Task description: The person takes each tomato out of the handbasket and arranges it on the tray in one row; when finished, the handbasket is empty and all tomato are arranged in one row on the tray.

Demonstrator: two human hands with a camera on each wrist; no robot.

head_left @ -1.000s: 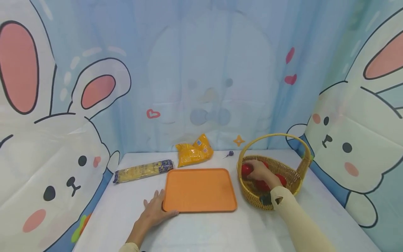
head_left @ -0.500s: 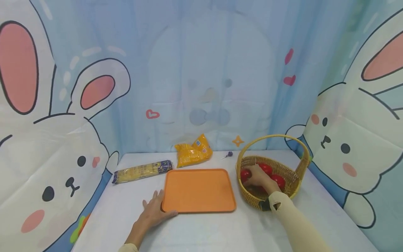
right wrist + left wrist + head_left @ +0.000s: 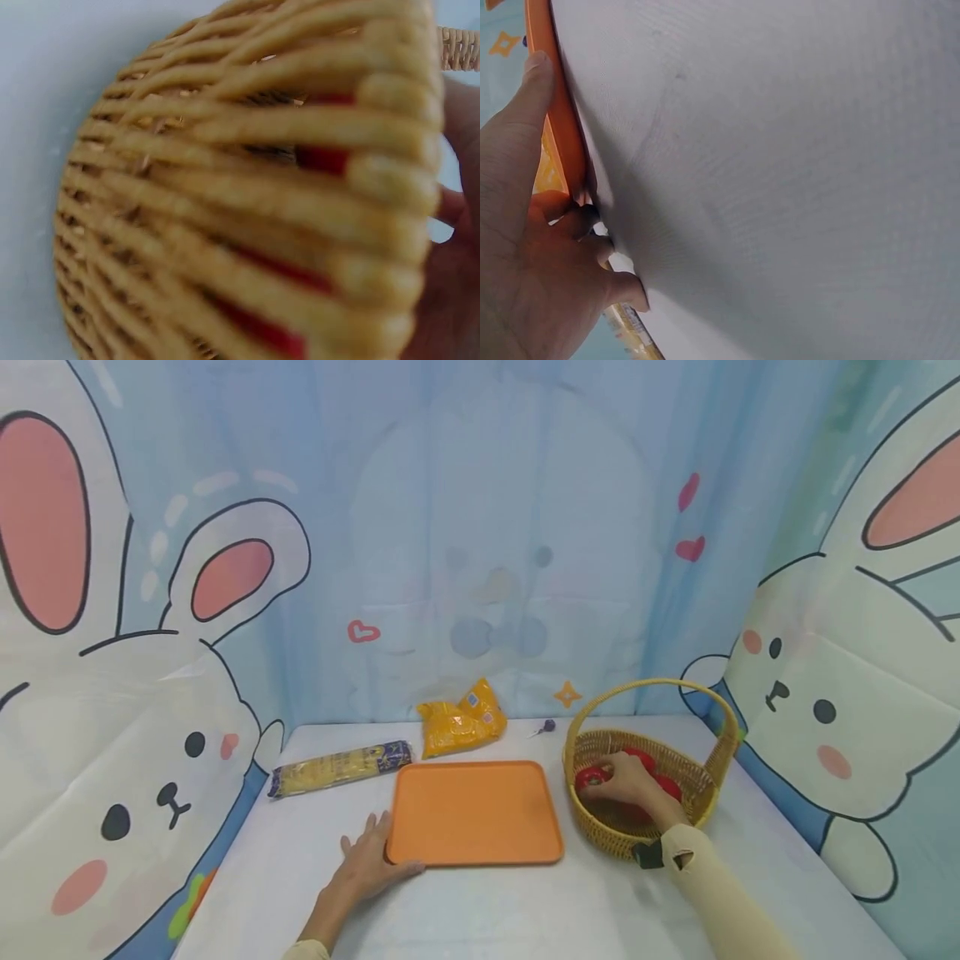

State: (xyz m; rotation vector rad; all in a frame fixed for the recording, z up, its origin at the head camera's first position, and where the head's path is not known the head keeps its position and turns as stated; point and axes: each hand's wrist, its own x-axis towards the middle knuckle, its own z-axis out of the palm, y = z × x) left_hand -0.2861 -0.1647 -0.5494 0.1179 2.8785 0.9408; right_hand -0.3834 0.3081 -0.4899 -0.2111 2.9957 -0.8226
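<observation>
My right hand (image 3: 630, 781) is inside the wicker basket (image 3: 701, 789) on the right, fingers and thumb around a red tomato (image 3: 590, 777) at the basket's left side. More red, round tomatoes (image 3: 669, 787) lie beside and beneath that hand, partly hidden by it. In the right wrist view the basket's weave (image 3: 247, 180) covers most of the picture, with red showing through gaps. My left hand (image 3: 367, 862) rests at the near left corner of an orange tray (image 3: 480, 814). Its thumb lies along the tray's rim in the left wrist view, and the other fingers are spread.
Behind the tray lie a yellow plastic packet (image 3: 463, 720) and, to its left, a long pack of noodles (image 3: 341, 768). A small dark-headed object (image 3: 548, 726) lies near the back edge of the white table (image 3: 480, 914). The basket's tall handle (image 3: 652, 683) arches over its opening.
My right hand has shifted slightly within the basket, and the tomato in its fingers has turned so that its stem end shows. My left hand and the tray have stayed put.
</observation>
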